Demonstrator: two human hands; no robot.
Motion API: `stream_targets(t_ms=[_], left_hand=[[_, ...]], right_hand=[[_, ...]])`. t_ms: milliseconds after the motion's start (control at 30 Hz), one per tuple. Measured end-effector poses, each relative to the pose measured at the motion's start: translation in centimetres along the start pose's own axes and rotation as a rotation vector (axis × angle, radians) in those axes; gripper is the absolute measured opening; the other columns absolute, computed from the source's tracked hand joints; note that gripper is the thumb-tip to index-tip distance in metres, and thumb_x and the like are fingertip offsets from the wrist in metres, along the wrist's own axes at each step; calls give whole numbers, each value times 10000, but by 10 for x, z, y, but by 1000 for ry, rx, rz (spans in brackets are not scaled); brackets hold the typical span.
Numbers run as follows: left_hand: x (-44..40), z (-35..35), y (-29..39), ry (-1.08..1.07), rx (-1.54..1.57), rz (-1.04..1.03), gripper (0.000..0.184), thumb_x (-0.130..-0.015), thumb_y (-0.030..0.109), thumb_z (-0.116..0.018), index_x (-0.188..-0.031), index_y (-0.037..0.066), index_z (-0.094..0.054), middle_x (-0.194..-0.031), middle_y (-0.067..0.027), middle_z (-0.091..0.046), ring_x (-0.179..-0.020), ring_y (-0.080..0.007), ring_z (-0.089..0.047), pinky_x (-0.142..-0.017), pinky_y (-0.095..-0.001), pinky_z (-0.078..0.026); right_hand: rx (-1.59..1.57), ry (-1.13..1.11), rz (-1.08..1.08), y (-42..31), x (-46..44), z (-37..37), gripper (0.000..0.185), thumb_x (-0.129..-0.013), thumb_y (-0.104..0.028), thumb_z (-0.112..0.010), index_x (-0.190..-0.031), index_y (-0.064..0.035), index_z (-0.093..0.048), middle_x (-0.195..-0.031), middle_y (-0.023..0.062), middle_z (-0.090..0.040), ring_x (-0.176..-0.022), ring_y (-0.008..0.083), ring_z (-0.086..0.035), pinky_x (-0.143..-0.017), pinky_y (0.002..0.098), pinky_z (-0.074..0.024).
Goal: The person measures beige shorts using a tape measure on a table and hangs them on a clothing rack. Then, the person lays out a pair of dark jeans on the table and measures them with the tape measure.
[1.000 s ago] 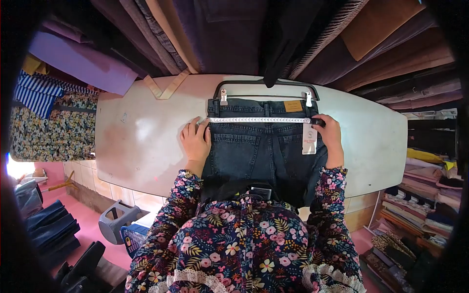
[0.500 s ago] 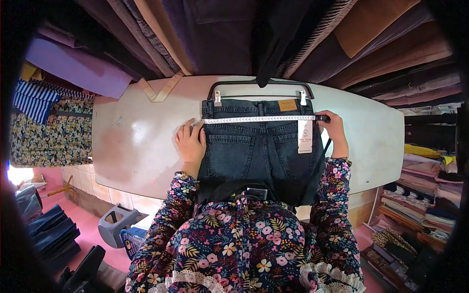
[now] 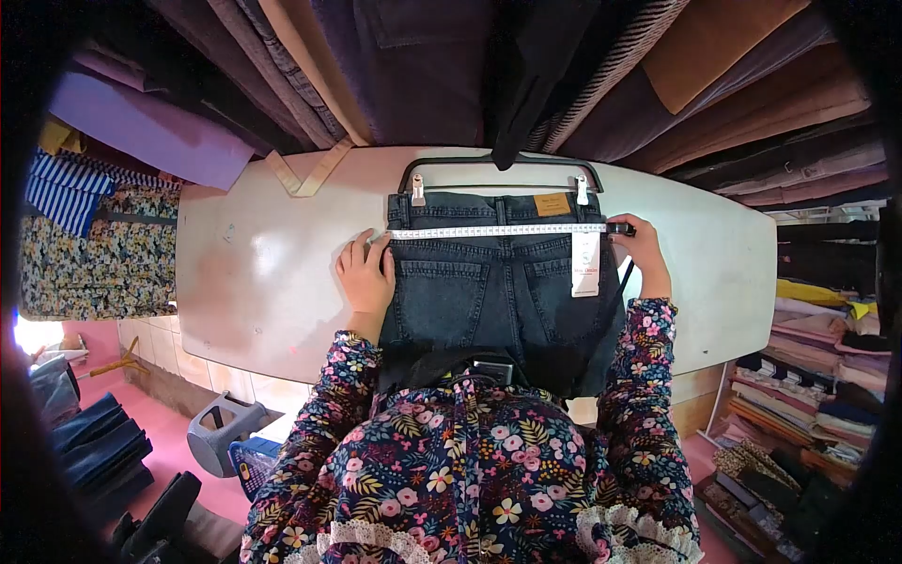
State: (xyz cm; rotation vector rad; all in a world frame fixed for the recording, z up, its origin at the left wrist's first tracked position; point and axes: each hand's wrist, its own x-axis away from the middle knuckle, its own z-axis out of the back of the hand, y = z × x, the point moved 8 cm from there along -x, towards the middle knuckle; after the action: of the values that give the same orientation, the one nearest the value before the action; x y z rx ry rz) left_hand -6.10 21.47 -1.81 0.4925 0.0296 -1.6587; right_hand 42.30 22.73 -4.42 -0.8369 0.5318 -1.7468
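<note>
A pair of dark grey denim jeans (image 3: pixel 442 291) lies back side up on a white table, clipped at the waistband to a black hanger (image 3: pixel 498 161). Across it, just below the waistband, stretches a white tape measure (image 3: pixel 489 231). My left hand (image 3: pixel 366 277) pinches the tape's end at the left edge of the jeans. At the right edge, my right hand (image 3: pixel 643 252) grips the tape's small black case. A white hang tag (image 3: pixel 585 268) rests on the right back pocket, and a tan patch (image 3: pixel 553 205) sits on the waistband. The trouser legs run toward my body.
Hanging garments (image 3: pixel 423 75) crowd the far side of the white table (image 3: pixel 254 282). Folded fabric stacks (image 3: pixel 799 376) fill shelves at the right. A grey stool (image 3: pixel 221 432) and a blue basket (image 3: pixel 256 461) stand on the pink floor at the left.
Very little differs. The hang tag and the jeans have shifted slightly, while both hands keep the tape stretched in nearly the same place.
</note>
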Motion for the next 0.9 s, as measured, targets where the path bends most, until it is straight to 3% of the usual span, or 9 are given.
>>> stream_targets(t_ms=[667,800,900], left_hand=[[0,-1,-2,-7,11,20,272,-829,181,-609,-1099,190,-641,-1192,-14,-554,-1118,-246,-481,-998,-416,-311],[0,-1,-2,-17,21,15,328,-836,180,-602,-1163,161,-598,-1209,-27,-550,-1128,-254,-477,-997,-420,-309],[-3,0,-4,-6,58,47,362,-835,193,-606,-1191,132,-571,-1223,-47,-543,-1142,-262,-470,-993,-424,-308]], right_hand=[[-32,-9,47,-3,1,-1,306,-672,61,-714,-961,-33,-676,-872,92,-690,-806,170,-629,-775,281,-485],[-19,-15,31,-6,4,-1,328,-680,49,-708,-994,-32,-657,-873,94,-681,-818,188,-631,-788,290,-486],[10,51,173,-12,11,3,328,-692,43,-700,-1007,-30,-646,-876,100,-676,-819,195,-635,-777,293,-490]])
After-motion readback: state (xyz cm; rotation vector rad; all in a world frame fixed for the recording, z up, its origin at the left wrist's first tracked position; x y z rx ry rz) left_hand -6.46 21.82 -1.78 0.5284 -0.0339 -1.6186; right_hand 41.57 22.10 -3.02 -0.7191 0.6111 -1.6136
